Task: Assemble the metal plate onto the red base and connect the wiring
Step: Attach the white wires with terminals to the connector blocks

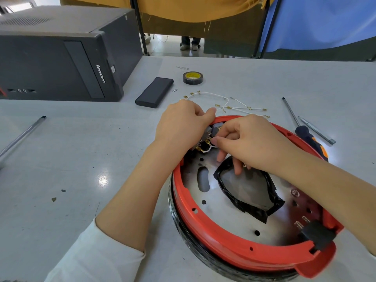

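Note:
A round red base [213, 228] lies on the grey table at the lower right. Inside it sits the metal plate [221, 212], which has a cutout edged with black tape. At the base's far rim is a small grey switch block [209, 132] with brass terminals. My left hand [181, 123] curls over that rim and grips the block. My right hand [244, 141] pinches a white wire [209, 148] at the terminals, its other fingers resting on the plate. Several loose white wires [221, 100] with brass lugs lie just beyond the base.
A black computer tower [61, 58] lies at the back left. A black power bank [154, 92] and a black tape roll [192, 77] sit behind the wires. A screwdriver [299, 127] and a pen [317, 130] lie to the right, a metal rod [22, 136] to the left.

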